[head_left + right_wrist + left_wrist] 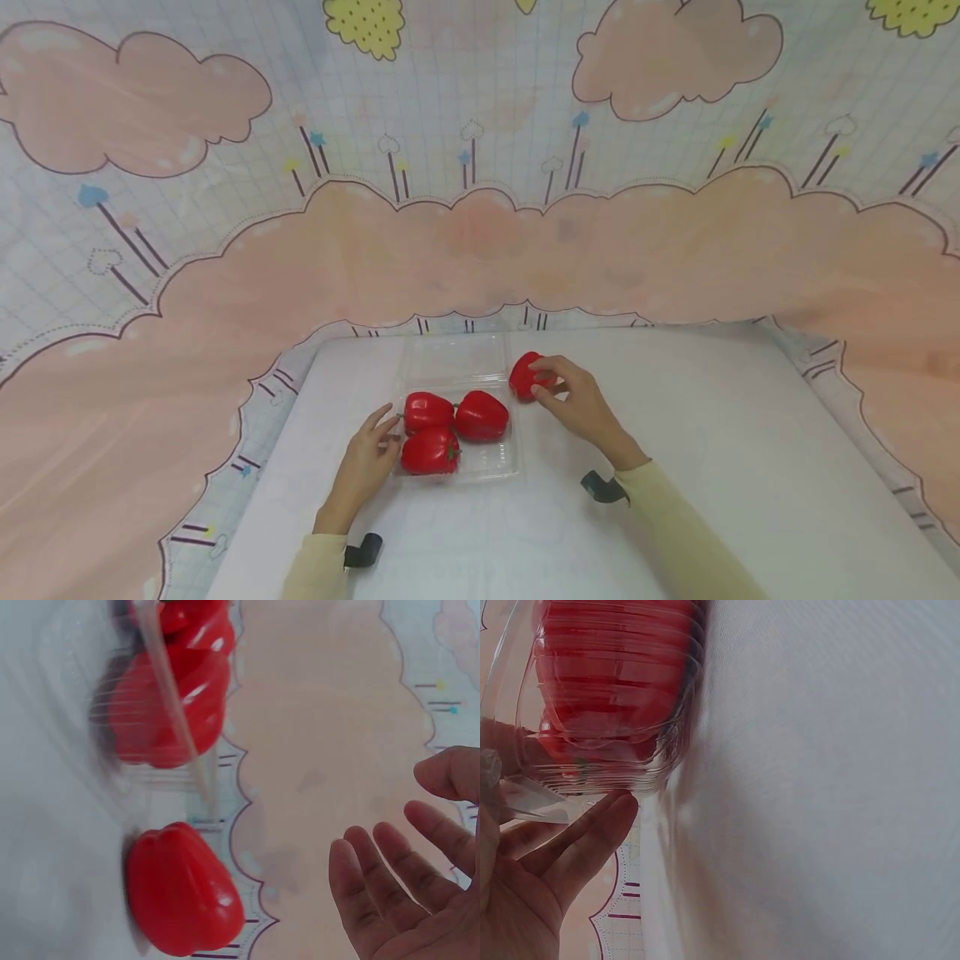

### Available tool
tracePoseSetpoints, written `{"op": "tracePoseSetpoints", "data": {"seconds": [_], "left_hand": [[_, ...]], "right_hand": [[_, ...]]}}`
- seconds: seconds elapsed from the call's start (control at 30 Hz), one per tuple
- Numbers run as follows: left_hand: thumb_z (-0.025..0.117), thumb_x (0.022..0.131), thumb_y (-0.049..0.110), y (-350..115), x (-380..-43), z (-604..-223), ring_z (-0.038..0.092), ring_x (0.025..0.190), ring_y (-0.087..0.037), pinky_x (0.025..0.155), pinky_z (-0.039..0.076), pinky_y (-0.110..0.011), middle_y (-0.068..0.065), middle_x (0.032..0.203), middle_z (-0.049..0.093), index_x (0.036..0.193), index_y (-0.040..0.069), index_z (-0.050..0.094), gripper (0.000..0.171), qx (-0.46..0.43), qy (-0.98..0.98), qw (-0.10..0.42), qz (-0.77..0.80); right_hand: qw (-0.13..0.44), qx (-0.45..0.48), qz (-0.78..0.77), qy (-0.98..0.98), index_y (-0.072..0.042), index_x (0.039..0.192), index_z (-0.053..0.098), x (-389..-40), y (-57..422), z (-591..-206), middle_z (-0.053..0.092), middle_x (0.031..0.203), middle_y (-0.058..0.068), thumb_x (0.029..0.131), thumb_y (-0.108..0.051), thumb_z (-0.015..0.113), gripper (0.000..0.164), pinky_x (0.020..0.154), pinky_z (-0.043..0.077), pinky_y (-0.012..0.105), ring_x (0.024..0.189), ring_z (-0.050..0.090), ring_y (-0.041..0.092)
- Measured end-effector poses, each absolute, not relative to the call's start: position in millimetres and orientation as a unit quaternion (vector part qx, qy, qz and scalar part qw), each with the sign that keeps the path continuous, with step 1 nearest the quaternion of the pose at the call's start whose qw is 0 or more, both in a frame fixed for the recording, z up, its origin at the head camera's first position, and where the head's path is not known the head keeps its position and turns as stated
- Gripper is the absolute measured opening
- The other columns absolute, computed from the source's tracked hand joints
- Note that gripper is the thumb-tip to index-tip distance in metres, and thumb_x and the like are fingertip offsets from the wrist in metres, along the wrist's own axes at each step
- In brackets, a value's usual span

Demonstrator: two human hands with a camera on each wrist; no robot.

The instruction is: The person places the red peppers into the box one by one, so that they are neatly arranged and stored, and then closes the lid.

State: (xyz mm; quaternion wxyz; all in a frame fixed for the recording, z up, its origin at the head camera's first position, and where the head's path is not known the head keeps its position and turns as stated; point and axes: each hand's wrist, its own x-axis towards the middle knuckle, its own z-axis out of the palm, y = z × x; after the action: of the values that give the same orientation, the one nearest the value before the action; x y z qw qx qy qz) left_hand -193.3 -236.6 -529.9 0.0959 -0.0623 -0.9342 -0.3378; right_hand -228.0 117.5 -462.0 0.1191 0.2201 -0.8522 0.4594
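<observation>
Right hand spread; head: overlaps lone pepper; right wrist: gap. Left hand straight-fingered, perhaps touching container.

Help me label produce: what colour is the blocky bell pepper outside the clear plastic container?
Red; the bell pepper shows best in the right wrist view.

The person wears long, plain, pale-yellow fabric sleeves. In the head view, the left sleeve lies at seven o'clock and the right sleeve at five o'clock, each ending at the wrist, leaving the left hand and the right hand bare. At about three o'clock from the left cuff sits a small black elbow-shaped piece; at eight o'clock from the right cuff, a small dark blocky piece. Both look like plastic, though they show too small to be sure.
</observation>
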Motion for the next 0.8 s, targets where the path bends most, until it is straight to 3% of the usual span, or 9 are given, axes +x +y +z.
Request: {"op": "tracePoseSetpoints", "data": {"seconds": [0.17,0.43,0.8], "left_hand": [[0.061,0.092,0.009,-236.3,-192.8,-528.3,0.071,0.103,-0.030,0.085,0.060,-0.041,-0.014,0.149,0.047,0.132,0.001,0.060,0.041,-0.062,-0.934,0.095,-0.338],[0.061,0.092,0.010,-236.3,-192.4,-528.0,0.071,0.103,-0.031,0.085,0.060,-0.041,-0.014,0.149,0.047,0.131,0.001,0.060,0.041,-0.063,-0.935,0.095,-0.336],[0.060,0.092,0.009,-236.6,-193.1,-528.9,0.071,0.105,-0.031,0.086,0.060,-0.041,-0.012,0.150,0.046,0.132,0.002,0.060,0.041,-0.056,-0.935,0.091,-0.337]], "right_hand": [[0.105,0.195,0.460,-0.860,-0.012,0.124,0.061,-234.0,120.4,-472.0,0.067,0.117,0.007,0.090,-0.014,0.068,0.035,0.081,0.059,0.030,0.099,0.064,0.021],[0.095,0.143,0.480,-0.860,-0.011,0.125,0.060,-242.8,123.9,-487.2,0.064,0.126,0.009,0.092,-0.013,0.065,0.033,0.087,0.060,0.043,0.111,0.063,0.030],[0.102,0.079,0.495,-0.859,-0.011,0.128,0.058,-256.5,124.5,-504.0,0.062,0.130,0.009,0.094,-0.019,0.063,0.036,0.090,0.059,0.043,0.114,0.062,0.028]]}}
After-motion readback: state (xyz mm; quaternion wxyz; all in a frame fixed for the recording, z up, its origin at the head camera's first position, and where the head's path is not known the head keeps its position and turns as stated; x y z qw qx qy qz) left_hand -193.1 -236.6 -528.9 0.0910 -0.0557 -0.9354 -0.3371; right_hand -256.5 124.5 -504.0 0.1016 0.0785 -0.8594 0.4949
